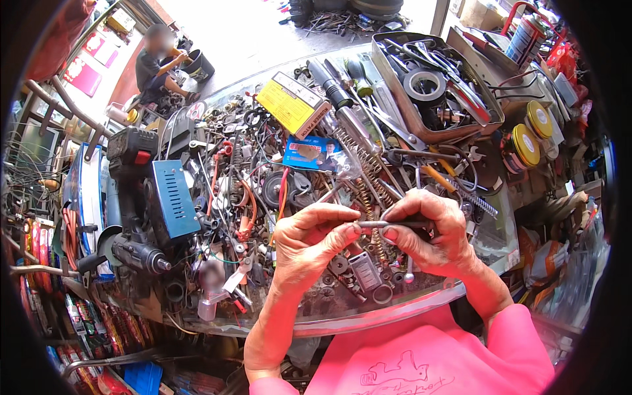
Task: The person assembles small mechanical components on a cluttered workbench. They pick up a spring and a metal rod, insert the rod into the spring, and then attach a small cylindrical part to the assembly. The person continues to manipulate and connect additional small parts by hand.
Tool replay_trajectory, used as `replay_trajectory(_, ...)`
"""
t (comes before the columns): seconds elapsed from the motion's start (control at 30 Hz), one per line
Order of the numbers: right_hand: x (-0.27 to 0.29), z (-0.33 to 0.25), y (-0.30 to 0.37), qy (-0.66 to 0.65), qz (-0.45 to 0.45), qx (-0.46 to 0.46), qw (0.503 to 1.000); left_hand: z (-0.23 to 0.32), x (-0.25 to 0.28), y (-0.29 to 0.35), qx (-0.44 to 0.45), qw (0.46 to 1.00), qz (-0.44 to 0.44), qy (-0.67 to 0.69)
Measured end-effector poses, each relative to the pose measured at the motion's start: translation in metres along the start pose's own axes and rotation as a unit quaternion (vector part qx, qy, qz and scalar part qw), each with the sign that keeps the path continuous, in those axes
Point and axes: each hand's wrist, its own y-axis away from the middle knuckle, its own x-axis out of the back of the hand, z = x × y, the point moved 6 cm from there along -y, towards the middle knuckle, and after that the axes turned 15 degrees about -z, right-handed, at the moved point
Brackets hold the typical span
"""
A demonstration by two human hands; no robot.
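Observation:
Above the front of a cluttered table, my left hand (pixel 306 237) has its thumb and forefinger closed at the left end of a short, thin grey metal rod (pixel 373 224). My right hand (pixel 434 230) pinches the same rod further right, its dark end running under the curled fingers. The rod lies roughly level between both hands. Just behind it a brass-coloured coil spring (pixel 364 195) rests among loose parts. A small metal block with ridges (pixel 364 271) sits below the hands, close to the table's near edge.
Loose hardware and wires cover the glass-topped table (pixel 395 299). A yellow box (pixel 292 102), a blue card (pixel 309 153) and a metal tray of tools (pixel 438 135) lie further back. A cordless power tool (pixel 135 250) and blue metal case (pixel 175 197) stand left. Another person (pixel 157 66) sits far left.

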Motion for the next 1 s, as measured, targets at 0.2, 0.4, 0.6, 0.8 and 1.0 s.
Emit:
replay_trajectory(0.2, 0.004, 0.004, 0.0, 0.059, -0.043, 0.004, 0.997, 0.002, -0.001, 0.002, -0.02, 1.0, -0.007, 0.005)
replay_trajectory(0.4, 0.0, -0.004, -0.003, 0.017, -0.028, -0.055, 0.998, -0.001, 0.0, 0.002, -0.008, 1.0, -0.009, -0.004)
replay_trajectory(0.6, -0.001, 0.005, -0.001, 0.045, -0.049, -0.042, 0.997, 0.0, 0.0, 0.002, 0.013, 1.0, 0.011, -0.02)
replay_trajectory(0.8, 0.006, 0.009, 0.004, -0.021, 0.069, -0.049, 0.996, 0.004, 0.002, 0.0, -0.015, 0.999, 0.024, -0.031)
replay_trajectory(1.0, 0.01, 0.02, 0.006, -0.122, 0.124, -0.113, 0.978, 0.008, 0.021, 0.002, -0.061, 0.994, 0.073, -0.046)
